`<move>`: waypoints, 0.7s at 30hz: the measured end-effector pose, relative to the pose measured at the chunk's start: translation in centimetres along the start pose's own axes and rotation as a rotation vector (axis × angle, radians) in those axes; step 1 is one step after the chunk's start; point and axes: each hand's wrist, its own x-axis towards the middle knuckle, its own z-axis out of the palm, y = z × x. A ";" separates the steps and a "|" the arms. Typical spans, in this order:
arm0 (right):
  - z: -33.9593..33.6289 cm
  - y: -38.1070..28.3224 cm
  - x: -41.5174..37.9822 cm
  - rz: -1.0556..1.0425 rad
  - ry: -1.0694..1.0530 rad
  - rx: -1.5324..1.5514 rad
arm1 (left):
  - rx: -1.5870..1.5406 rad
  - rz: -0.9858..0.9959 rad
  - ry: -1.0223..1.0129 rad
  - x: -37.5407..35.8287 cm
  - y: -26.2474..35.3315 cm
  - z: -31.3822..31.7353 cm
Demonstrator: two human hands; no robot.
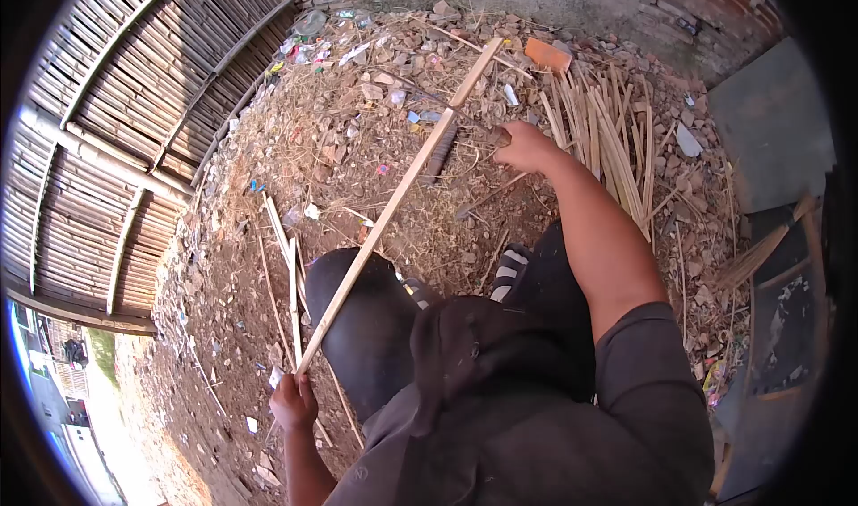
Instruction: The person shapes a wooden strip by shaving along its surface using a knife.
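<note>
A long pale wooden strip [402, 189] runs diagonally from the lower left up to the top middle, across my left knee. My left hand [295, 403] pinches its lower end. My right hand [527, 147] is closed on the brown handle end of a thin dark tool [460, 113], which reaches to the strip's upper part; its exact shape is hard to make out. Behind the strip lies a dark ridged rod [441, 156]. A thin stick with a dark rounded end [465, 212] is on the ground below my right hand.
Many split strips [612, 139] lie piled at right, near an orange brick [548, 55]. More strips [293, 282] lie at left. Rubble and litter cover the ground. A bamboo wall [116, 139] stands left, a brick wall [572, 1] ahead, grey panels [773, 122] right.
</note>
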 end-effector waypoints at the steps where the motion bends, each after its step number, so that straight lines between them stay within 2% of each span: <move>1: -0.3 -0.3 -0.1 0.102 0.017 0.048 | 0.030 -0.005 0.018 0.3 0.4 -0.7; 2: -0.5 -0.7 -0.1 0.105 -0.017 -0.008 | 0.027 -0.005 0.010 0.3 0.3 -0.9; 5: 0.7 -2.6 -1.5 -0.195 -0.002 -0.184 | 0.005 0.010 0.013 0.5 0.1 -0.6; 8: -0.4 -7.7 -3.9 -0.297 -0.196 -0.523 | -0.016 0.044 0.020 0.0 -0.4 0.4; 11: 0.5 0.3 -0.3 0.126 -0.012 0.080 | 0.032 0.030 0.014 -2.0 -2.2 0.4; 13: -0.3 5.5 3.0 0.338 0.183 -0.064 | 0.090 0.005 0.032 -0.8 -2.8 -1.0; 16: -1.8 4.4 0.9 0.275 0.150 0.112 | 0.048 0.011 -0.015 -0.6 -3.0 -2.0; 19: -1.3 2.0 -0.4 0.094 0.214 -0.032 | 0.007 0.015 -0.056 -0.4 -2.4 -1.7; 21: -1.0 1.1 -0.9 0.026 0.138 -0.026 | -0.023 -0.006 -0.081 0.5 -0.6 -1.6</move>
